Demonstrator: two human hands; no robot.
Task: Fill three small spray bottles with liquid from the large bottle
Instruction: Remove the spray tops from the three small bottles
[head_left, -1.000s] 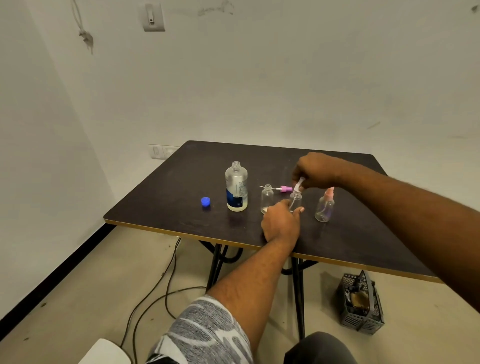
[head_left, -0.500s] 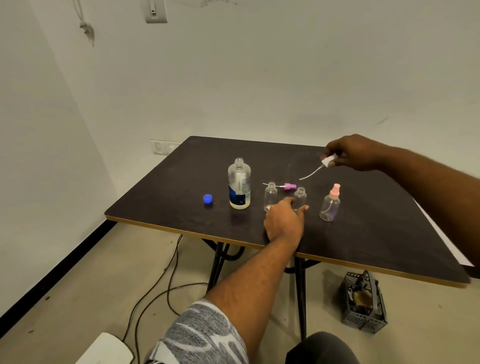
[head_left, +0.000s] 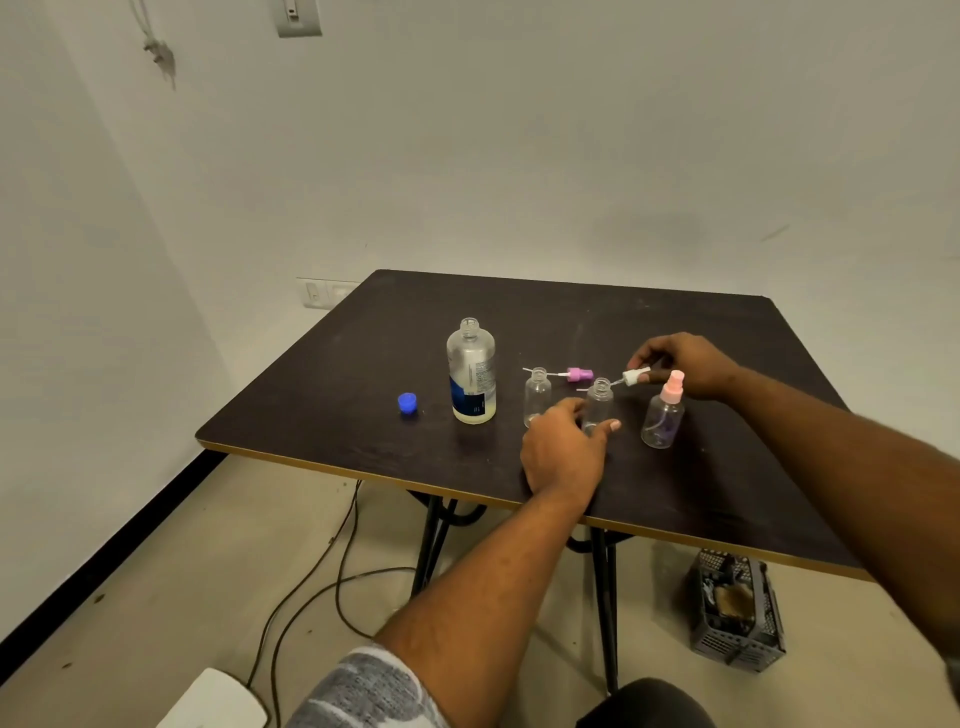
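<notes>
The large clear bottle (head_left: 471, 371) stands uncapped on the dark table (head_left: 675, 488), its blue cap (head_left: 408, 402) lying to its left. Three small clear bottles stand in a row to its right. The left small bottle (head_left: 537, 395) is uncapped, and its purple spray top (head_left: 577, 374) lies behind it. My left hand (head_left: 563, 447) grips the base of the middle small bottle (head_left: 600, 400), which is uncapped. My right hand (head_left: 680, 361) holds a white spray top (head_left: 635, 376) low behind that bottle, its tube pointing left. The right small bottle (head_left: 663, 415) keeps its pink spray top on.
The table's near edge has a yellow trim. Under the table lie dark cables (head_left: 332, 577) and stands a grey mesh basket (head_left: 735, 608). A white object (head_left: 218, 701) sits on the floor at the lower left. Walls close in at the left and behind.
My right hand lifted the white spray top out of the middle bottle, carried it up and to the right, then brought it back down behind the bottles. My left hand stayed on the middle bottle.
</notes>
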